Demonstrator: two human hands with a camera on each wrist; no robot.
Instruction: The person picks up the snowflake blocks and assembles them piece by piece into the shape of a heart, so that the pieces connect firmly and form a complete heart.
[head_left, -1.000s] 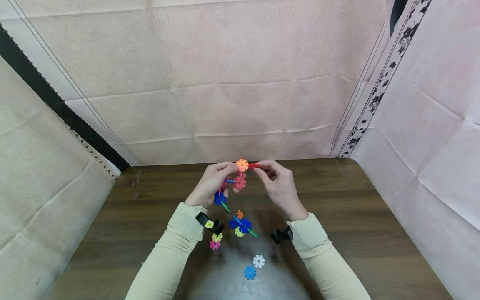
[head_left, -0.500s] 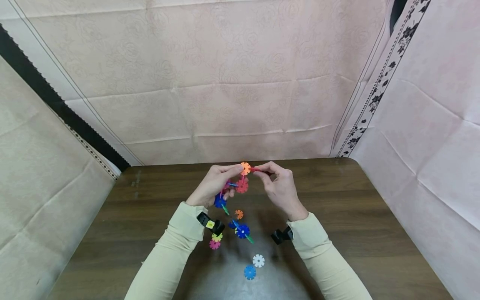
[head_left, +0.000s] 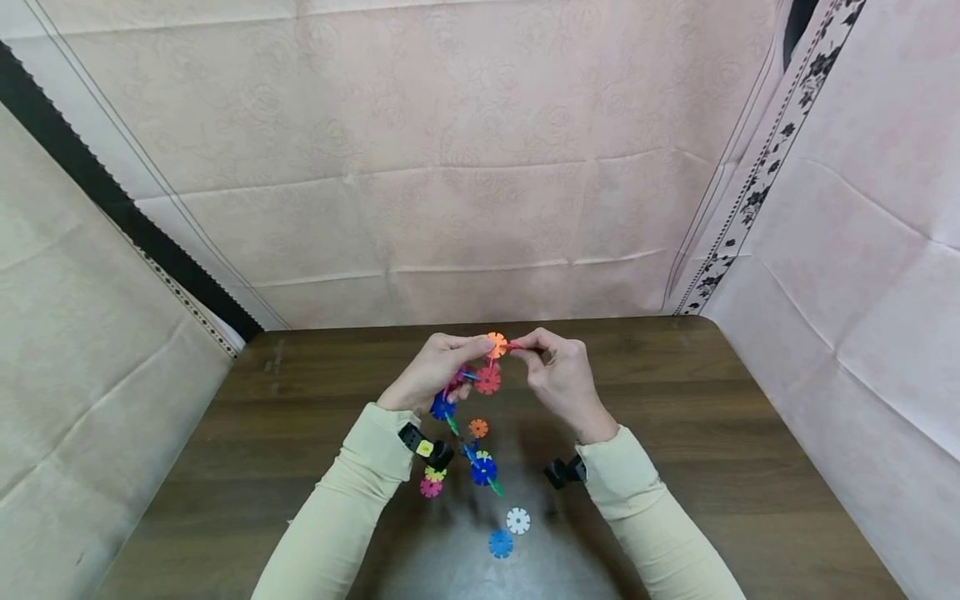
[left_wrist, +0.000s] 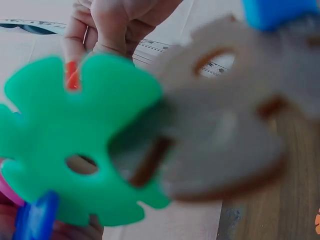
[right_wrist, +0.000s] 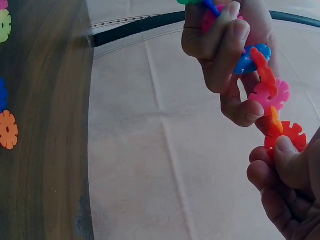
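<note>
A chain of interlocking notched plastic discs runs from the raised hands down over the table. My left hand [head_left: 438,367] pinches the chain near its upper orange disc [head_left: 497,345], with fingers curled about the pieces below. A red disc [right_wrist: 285,137] sits between thumb and fingers of my right hand [head_left: 561,375], edge-on beside the orange one. Farther down the chain come a coral disc [head_left: 487,380], a blue disc [head_left: 443,407] and a green disc [left_wrist: 80,135]. The lower end shows another blue disc [head_left: 483,472]. A blurred greyish disc [left_wrist: 220,135] partly covers the green one.
A white disc [head_left: 517,521] and a light blue disc [head_left: 500,543] lie on the wooden table [head_left: 300,467] nearer the person. A yellow disc and a pink disc [head_left: 431,487] lie by the left wrist. Patterned cloth [head_left: 480,167] hangs beyond the table's far edge.
Both hands have shifted slightly down, the left also a little right, with the orange disc and chain. The chain's lower end has swung downward, and the red disc has turned edge-on.
</note>
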